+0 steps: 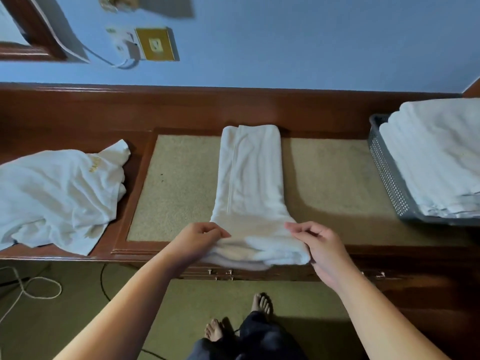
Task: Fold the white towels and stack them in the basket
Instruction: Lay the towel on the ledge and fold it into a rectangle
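you've got the long folded towel [249, 178] laid out lengthwise on the desk [65, 113], its near end hanging just over the edge. your left hand [200, 237] and right hand [315, 245] each pinch a near corner, fingers curled on the cloth, set up, it seems, to carry that end forward evenly. the basket [384, 165] sits to your right with folded towels [436, 157] stacked in it; unfolded towels [57, 196] wait at left.

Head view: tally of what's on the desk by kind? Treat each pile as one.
Long folded towel, near end held by both hands (left hand, right hand): 1
Unfolded towel heap: 1
Stack of folded towels: 1
Grey basket: 1
Total: 4
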